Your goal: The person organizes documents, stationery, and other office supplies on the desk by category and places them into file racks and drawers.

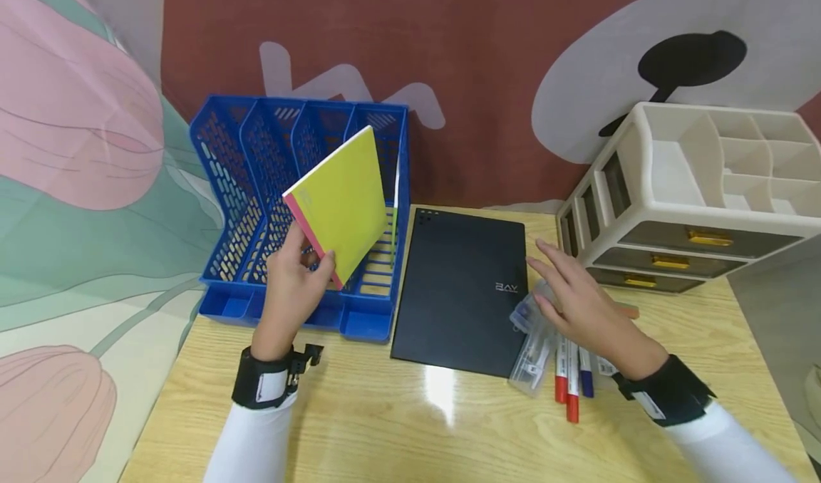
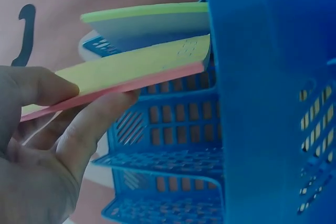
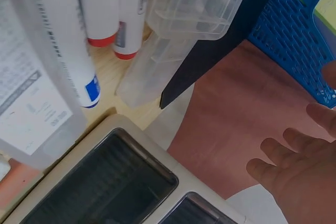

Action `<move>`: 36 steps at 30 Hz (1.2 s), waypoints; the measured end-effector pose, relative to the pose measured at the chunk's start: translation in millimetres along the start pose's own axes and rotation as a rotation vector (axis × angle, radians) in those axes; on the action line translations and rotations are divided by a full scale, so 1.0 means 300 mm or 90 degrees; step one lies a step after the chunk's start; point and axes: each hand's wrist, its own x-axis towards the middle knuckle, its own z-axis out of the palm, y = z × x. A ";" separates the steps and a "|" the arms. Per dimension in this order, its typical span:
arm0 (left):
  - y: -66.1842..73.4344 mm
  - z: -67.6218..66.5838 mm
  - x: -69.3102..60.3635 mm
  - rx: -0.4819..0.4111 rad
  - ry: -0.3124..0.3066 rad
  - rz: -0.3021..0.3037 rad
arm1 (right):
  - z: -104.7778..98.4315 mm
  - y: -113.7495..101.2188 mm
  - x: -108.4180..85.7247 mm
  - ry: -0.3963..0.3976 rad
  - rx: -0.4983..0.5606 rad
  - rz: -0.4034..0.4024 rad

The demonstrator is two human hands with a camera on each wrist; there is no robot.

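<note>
My left hand (image 1: 293, 283) pinches a yellow notebook (image 1: 349, 205) by its pink spine, thumb on one side and fingers on the other. The notebook is tilted, its far end inside the right part of the blue file rack (image 1: 365, 326). Beside it, a thin green-edged book (image 2: 152, 11) stands against the rack's right wall. My right hand (image 1: 577, 301) hovers with fingers extended, holding nothing, over clear plastic cases (image 1: 531, 362) and several markers (image 1: 573, 390). In the right wrist view, the fingers (image 3: 278, 153) are spread apart from these things.
A black folder (image 1: 462, 291) lies flat between the rack and the plastic cases, which overlap its right edge. At the back right stands a white drawer unit (image 1: 648, 216) with an open compartment top. A patterned cloth (image 1: 481, 98) hangs behind the wooden table (image 1: 487, 433).
</note>
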 end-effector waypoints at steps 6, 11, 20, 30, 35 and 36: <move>-0.020 0.059 0.040 0.012 0.016 -0.007 | 0.003 0.002 -0.035 -0.002 -0.011 -0.005; -0.026 0.111 0.069 0.038 0.020 -0.036 | 0.003 -0.003 -0.075 -0.023 -0.036 0.019; -0.038 0.171 0.106 0.063 0.001 -0.044 | -0.002 -0.005 -0.134 -0.060 -0.009 0.071; -0.067 0.217 0.137 0.111 -0.018 -0.043 | -0.001 -0.001 -0.142 -0.063 -0.002 0.078; -0.073 0.237 0.144 0.126 -0.052 -0.056 | 0.002 -0.001 -0.145 -0.065 -0.005 0.083; -0.073 0.240 0.145 0.126 -0.058 -0.060 | 0.002 -0.002 -0.147 -0.066 -0.004 0.084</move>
